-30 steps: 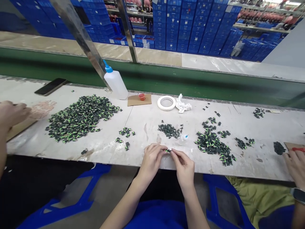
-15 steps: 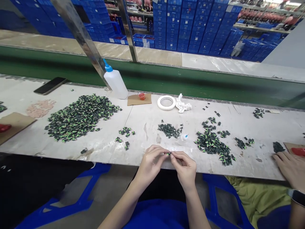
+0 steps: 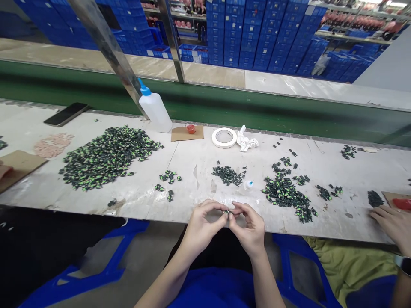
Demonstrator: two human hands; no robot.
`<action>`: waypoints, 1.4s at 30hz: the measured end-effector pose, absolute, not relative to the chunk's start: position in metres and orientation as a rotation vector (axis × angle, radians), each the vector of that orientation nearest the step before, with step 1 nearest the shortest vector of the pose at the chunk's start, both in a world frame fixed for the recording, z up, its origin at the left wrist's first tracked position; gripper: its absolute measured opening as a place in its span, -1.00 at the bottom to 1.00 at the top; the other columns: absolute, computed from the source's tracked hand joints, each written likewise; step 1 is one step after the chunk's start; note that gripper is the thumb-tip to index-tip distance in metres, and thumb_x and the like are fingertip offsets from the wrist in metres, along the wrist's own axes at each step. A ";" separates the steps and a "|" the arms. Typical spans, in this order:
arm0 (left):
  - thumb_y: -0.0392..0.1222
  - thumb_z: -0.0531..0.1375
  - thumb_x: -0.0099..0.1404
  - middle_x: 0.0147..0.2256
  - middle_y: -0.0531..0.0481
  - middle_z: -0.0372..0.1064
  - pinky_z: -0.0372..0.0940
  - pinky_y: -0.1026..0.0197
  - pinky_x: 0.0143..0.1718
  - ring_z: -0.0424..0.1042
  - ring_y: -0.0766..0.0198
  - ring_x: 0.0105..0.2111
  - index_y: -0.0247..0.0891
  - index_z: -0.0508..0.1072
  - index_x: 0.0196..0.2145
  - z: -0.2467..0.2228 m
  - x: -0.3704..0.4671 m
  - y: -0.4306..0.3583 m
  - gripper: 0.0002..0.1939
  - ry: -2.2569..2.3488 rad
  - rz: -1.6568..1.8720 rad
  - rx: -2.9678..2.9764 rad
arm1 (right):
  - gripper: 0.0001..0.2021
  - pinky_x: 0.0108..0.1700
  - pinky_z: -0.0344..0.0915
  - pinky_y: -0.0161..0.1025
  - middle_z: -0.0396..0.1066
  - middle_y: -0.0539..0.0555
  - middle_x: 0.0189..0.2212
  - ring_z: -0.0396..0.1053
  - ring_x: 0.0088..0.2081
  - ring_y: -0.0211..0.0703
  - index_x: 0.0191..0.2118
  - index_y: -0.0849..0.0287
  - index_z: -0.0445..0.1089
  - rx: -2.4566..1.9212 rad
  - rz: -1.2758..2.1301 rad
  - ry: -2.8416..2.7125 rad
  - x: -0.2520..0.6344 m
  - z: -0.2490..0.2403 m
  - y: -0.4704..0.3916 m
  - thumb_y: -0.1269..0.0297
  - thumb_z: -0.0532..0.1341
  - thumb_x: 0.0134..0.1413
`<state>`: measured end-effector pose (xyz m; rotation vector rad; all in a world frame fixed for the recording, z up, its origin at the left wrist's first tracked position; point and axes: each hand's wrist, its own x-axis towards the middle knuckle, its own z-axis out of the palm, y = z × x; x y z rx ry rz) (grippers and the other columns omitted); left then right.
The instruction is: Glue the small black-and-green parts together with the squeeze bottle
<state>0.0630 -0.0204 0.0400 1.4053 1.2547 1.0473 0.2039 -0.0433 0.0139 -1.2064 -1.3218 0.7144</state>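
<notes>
Just over the table's front edge, my left hand [image 3: 205, 223] pinches a small black-and-green piece [image 3: 227, 211] between thumb and fingertips. My right hand [image 3: 248, 224] closes on the same piece from the other side, so the fingertips of both hands nearly meet. Fingers cover most of the piece, and its exact kind is too small to make out. Beyond my hands lie a heap of small dark sticks [image 3: 227, 174] and a little clear bottle with a blue tip [image 3: 246, 187]. To the right spreads a pile of black-and-green pieces [image 3: 285, 194].
A large black-and-green heap [image 3: 109, 157] lies left, near a white squeeze bottle [image 3: 156, 110]. Behind are a red cup [image 3: 190, 128] on cardboard, a tape roll [image 3: 224, 137] and crumpled tissue [image 3: 246, 140]. A co-worker's hand [image 3: 390, 222] rests at the right.
Both hands have shifted slightly toward me, and my fingers are more bent around the piece. The co-worker's hand at the right has moved a little.
</notes>
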 end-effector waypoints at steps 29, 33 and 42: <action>-0.28 0.18 0.27 -0.41 0.05 0.54 0.16 0.00 -0.04 0.48 0.16 -0.27 -0.11 0.56 -0.38 0.029 0.058 -0.022 -0.84 1.290 0.995 1.841 | -0.79 -0.34 0.44 -0.32 0.41 -0.02 -0.55 0.42 -0.48 -0.26 -0.26 0.16 0.43 -1.233 1.058 -1.120 0.210 0.015 -0.040 0.34 0.31 -0.11; -0.29 0.18 0.27 -0.43 0.08 0.55 0.10 -0.03 -0.03 0.47 0.14 -0.23 -0.09 0.56 -0.39 0.024 0.061 -0.025 -0.82 1.302 0.959 1.877 | -0.77 -0.32 0.45 -0.31 0.39 -0.04 -0.56 0.43 -0.48 -0.25 -0.23 0.15 0.41 -1.272 1.000 -1.225 0.212 0.016 -0.041 0.38 0.28 -0.11; -0.19 0.22 0.22 -0.27 -0.01 0.56 0.02 -0.13 0.04 0.42 0.00 -0.11 -0.10 0.56 -0.36 0.022 0.001 -0.012 -0.90 1.939 0.896 1.863 | -0.83 -0.34 0.43 -0.20 0.48 0.08 -0.44 0.44 -0.42 -0.13 -0.35 0.17 0.48 -1.570 0.571 -1.329 0.277 0.015 -0.043 0.18 0.29 -0.02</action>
